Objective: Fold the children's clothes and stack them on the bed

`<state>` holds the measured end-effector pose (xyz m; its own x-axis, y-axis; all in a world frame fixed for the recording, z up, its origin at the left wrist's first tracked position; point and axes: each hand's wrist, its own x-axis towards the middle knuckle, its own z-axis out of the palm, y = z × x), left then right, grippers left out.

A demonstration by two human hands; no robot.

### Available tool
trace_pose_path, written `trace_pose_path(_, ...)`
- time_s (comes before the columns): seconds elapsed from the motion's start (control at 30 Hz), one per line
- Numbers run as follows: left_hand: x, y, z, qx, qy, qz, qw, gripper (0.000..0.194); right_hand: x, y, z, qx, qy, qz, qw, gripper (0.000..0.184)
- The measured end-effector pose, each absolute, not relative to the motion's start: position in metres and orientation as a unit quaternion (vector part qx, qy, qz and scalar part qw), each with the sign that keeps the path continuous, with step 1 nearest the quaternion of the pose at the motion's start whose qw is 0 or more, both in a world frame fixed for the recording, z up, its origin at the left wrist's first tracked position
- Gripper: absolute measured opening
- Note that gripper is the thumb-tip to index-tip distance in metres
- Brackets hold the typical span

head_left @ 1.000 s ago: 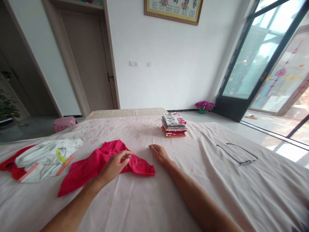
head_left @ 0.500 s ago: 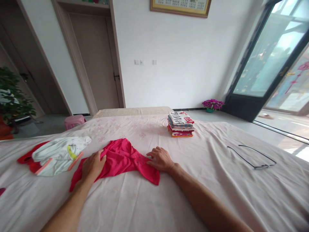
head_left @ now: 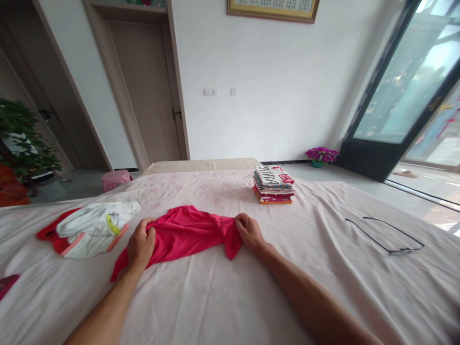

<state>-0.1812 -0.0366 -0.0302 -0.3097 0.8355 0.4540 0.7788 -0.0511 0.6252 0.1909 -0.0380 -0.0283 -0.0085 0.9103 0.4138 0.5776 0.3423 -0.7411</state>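
A crumpled red garment [head_left: 190, 232] is stretched sideways between my two hands over the pale, flower-patterned sheet [head_left: 201, 297]. My left hand [head_left: 142, 242] is closed on its left part, thumb on top. At the other end, my right hand [head_left: 248, 231] pinches the cloth, and a short flap hangs down beside the fingers. The garment's exact kind cannot be made out from its folds. Left of my left hand lies a loose white garment [head_left: 97, 223] with yellow and orange patches, partly over a red piece of clothing [head_left: 50, 232].
Beyond my right hand stands a stack of folded clothes [head_left: 273, 187]. Eyeglasses [head_left: 398, 250] lie open on the right. A dark pink object [head_left: 7, 286] shows at the left edge. On the floor are a pink stool [head_left: 117, 179] and purple flowers [head_left: 321, 155].
My right hand has gone from open fingers resting at the cloth to a closed pinch. The red garment's right end is lifted and pulled taut. My left hand now grips more tightly.
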Motion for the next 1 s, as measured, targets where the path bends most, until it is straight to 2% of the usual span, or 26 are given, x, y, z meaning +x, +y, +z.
trace_pose_path(0.13,-0.174,-0.04,-0.031,0.581,0.661,0.475,0.03,0.031,0.2,-0.029,-0.032,-0.528,-0.526,0.314,0.589,0.018)
trace_pose_path(0.23,-0.167,-0.042,-0.033,0.602,0.65,0.464,0.022,0.033,0.207,-0.027,-0.032,-0.515,-0.456,0.339,0.642,0.019)
trace_pose_path(0.4,-0.162,-0.046,-0.034,0.654,0.619,0.435,-0.005,0.035,0.215,-0.026,-0.032,-0.544,-0.446,0.283,0.652,0.018)
trace_pose_path(0.6,-0.161,-0.05,-0.032,0.698,0.582,0.415,-0.032,0.032,0.214,-0.023,-0.033,-0.533,-0.432,0.31,0.658,0.021)
trace_pose_path(0.77,-0.147,-0.067,-0.02,0.762,0.533,0.364,0.06,0.032,0.215,-0.02,-0.036,-0.531,-0.424,0.313,0.663,0.026)
trace_pose_path(1.0,-0.103,-0.094,-0.001,0.777,0.493,0.297,0.257,0.042,0.225,-0.015,-0.037,-0.524,-0.388,0.337,0.68,0.022)
